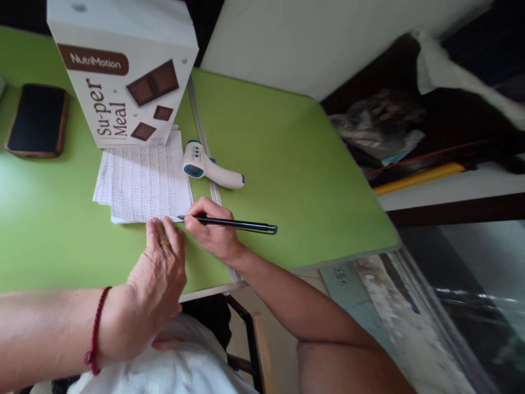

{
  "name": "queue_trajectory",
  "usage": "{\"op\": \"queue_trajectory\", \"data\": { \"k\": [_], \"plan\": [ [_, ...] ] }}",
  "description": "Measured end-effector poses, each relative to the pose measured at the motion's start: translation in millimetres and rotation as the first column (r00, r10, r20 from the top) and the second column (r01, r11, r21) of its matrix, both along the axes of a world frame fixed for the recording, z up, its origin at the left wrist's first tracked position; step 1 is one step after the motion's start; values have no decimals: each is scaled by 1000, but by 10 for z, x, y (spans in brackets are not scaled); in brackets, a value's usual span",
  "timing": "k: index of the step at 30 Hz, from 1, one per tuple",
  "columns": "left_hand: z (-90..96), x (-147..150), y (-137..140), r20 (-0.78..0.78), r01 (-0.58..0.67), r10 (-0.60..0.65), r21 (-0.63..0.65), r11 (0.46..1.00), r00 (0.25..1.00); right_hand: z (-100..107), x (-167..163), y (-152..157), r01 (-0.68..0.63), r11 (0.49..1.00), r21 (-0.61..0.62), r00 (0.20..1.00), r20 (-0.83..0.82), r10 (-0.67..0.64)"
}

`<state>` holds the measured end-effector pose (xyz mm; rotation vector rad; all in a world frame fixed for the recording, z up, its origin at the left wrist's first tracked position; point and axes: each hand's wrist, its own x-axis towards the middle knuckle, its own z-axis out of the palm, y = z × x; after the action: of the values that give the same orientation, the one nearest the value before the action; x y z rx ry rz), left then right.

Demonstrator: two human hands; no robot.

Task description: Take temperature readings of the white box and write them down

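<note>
A black pen (241, 224) is gripped in my right hand (215, 230), its tip at the lower right corner of the top sheet. Dense rows of handwriting cover the stacked paper sheets (143, 186), which lie a little fanned out on the green table. With fingers stretched out, my left hand (159, 262) touches the near edge of the paper; a ring is on one finger and a red cord bracelet (97, 328) on the wrist. Part of the sheets is hidden by a white box (135, 49) standing at their far end.
Right of the papers lies a white and blue infrared thermometer (213, 167). A dark phone (39, 120) rests at the left of the green table (279, 164). Beyond the right edge are a yellow bar (422, 178) and crumpled plastic (377, 123). A wall borders the far side.
</note>
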<state>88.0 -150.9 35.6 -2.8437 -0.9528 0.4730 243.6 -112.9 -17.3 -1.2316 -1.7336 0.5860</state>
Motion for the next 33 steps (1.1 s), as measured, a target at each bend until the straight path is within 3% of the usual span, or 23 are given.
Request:
{"op": "queue_trajectory", "data": {
  "k": [8, 12, 17, 21, 24, 26, 28, 29, 31, 33],
  "plan": [
    [82, 32, 29, -115, 2, -8, -53, 999, 993, 69, 49, -10, 185, 976, 116, 982, 13, -188],
    [80, 34, 34, -112, 4, -8, -32, 999, 994, 285, 172, 139, 99, 973, 208, 950, 271, -154],
    [83, 20, 72, -99, 6, -14, -81, 997, 995, 481, 158, 379, -16, 975, 221, 748, 649, -135],
    [64, -43, 56, -31, 27, -27, 0, 1000, 999, 384, 20, 402, -128, 982, 135, 627, 778, -25],
    [163, -129, 148, 74, 39, -45, 82, 996, 996, 244, -19, 378, -181, 980, 78, 621, 782, 53],
    [320, -225, 342, 109, 36, -36, 0, 999, 993, 179, -18, 375, -190, 979, 80, 627, 777, 58],
    [500, -368, 644, 58, -79, 86, -114, 990, 995, 153, -16, 379, -193, 976, 98, 640, 766, 50],
    [574, -457, 822, 79, -179, 182, -45, 983, 980, 152, -18, 381, -202, 974, 101, 649, 759, 57],
    [645, -657, 1189, 67, -445, 441, 59, 894, 895, 166, -25, 384, -233, 968, 90, 664, 743, 91],
    [587, -849, 1521, 159, -554, 537, 93, 827, 828, 187, -32, 386, -258, 964, 66, 670, 731, 129]
  ]
}}
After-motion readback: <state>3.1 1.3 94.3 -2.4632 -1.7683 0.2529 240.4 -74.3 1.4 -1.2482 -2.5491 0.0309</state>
